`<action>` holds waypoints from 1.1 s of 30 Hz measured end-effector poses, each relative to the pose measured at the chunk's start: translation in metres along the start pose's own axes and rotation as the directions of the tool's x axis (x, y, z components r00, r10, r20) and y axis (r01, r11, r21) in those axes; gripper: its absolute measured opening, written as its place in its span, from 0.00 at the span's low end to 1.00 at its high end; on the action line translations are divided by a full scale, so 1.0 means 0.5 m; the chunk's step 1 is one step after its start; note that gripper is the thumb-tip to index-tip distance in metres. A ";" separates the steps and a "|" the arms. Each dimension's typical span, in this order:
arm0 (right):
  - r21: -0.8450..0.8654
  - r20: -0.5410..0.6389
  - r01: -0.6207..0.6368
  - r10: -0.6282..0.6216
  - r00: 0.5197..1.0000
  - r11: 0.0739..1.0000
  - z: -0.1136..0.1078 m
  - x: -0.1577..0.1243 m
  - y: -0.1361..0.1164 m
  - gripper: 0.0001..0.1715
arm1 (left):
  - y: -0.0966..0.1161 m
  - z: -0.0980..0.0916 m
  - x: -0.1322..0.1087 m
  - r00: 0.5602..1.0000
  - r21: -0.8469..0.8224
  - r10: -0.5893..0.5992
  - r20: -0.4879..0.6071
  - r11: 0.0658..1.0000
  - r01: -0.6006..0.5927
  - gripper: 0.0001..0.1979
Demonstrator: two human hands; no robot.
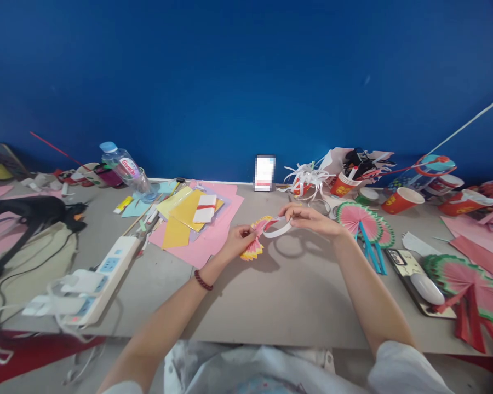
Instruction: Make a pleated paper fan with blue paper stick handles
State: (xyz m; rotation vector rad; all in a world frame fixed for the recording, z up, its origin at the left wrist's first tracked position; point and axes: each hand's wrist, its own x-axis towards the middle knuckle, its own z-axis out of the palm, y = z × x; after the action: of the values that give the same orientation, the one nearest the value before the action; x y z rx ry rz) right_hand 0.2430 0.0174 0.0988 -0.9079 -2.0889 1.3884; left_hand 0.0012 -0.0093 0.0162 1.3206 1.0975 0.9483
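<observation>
My left hand point(239, 239) pinches the middle of a pleated pink and yellow paper fan point(256, 242), held just above the grey table point(296, 295). My right hand point(308, 217) is closed on a white paper strip point(277, 230) that curves in a loop from the fan's centre. Both hands hover over the table's middle, close together. A red bead bracelet point(202, 281) sits on my left wrist.
Pink and yellow paper sheets point(197, 219) lie left of the hands. A power strip point(102, 276) and a water bottle point(127, 168) sit further left. Finished paper fans point(365, 221), red cups point(402, 200), a phone point(411, 271) and a white mouse point(427, 287) crowd the right.
</observation>
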 end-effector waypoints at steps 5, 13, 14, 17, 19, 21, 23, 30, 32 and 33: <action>-0.122 0.019 0.010 -0.008 1.000 0.993 0.007 0.003 0.001 0.15 | -0.003 0.001 0.001 0.999 -0.038 0.022 0.037 0.999 -0.021 0.16; -0.292 0.011 0.029 -0.026 1.000 0.956 0.022 -0.004 -0.029 0.11 | 0.007 0.003 -0.004 0.997 -0.025 0.081 0.003 0.996 -0.081 0.18; -0.310 0.013 0.038 -0.036 0.999 0.950 0.023 -0.005 -0.033 0.11 | 0.007 0.003 -0.004 0.996 -0.027 0.090 0.001 0.996 -0.090 0.17; -0.346 0.018 0.058 -0.055 0.998 0.937 0.027 -0.006 -0.039 0.10 | 0.004 0.004 -0.004 0.994 -0.015 0.113 0.003 0.993 -0.113 0.17; -0.358 0.019 0.070 -0.068 0.998 0.931 0.030 -0.006 -0.041 0.09 | 0.003 0.004 -0.003 0.991 -0.002 0.134 0.007 0.991 -0.134 0.17; -0.371 0.015 0.077 -0.077 0.997 0.925 0.033 -0.007 -0.043 0.08 | 0.003 0.003 -0.004 0.987 0.013 0.159 0.009 0.987 -0.159 0.17; -0.381 0.004 0.077 -0.082 0.997 0.921 0.036 -0.007 -0.044 0.08 | 0.003 0.003 -0.003 0.983 0.022 0.183 0.010 0.983 -0.183 0.17; -0.270 -0.072 0.025 -0.046 0.996 0.963 0.023 -0.006 -0.036 0.12 | -0.004 -0.006 0.004 0.985 0.166 0.166 -0.043 0.974 -0.156 0.15; -0.182 -0.144 -0.033 0.006 0.990 0.983 0.017 -0.006 -0.034 0.14 | -0.007 -0.012 0.004 0.969 0.368 0.234 -0.084 0.911 -0.188 0.12; -0.144 -0.173 -0.057 0.032 0.984 0.988 0.016 -0.007 -0.034 0.15 | -0.008 -0.014 0.003 0.958 0.480 0.274 -0.085 0.854 -0.202 0.12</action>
State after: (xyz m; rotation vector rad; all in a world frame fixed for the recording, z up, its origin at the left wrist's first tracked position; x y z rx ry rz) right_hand 0.2351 0.0055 0.1113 -1.0989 -2.0737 1.1442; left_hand -0.0055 -0.0062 0.0127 1.8396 1.3580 1.0143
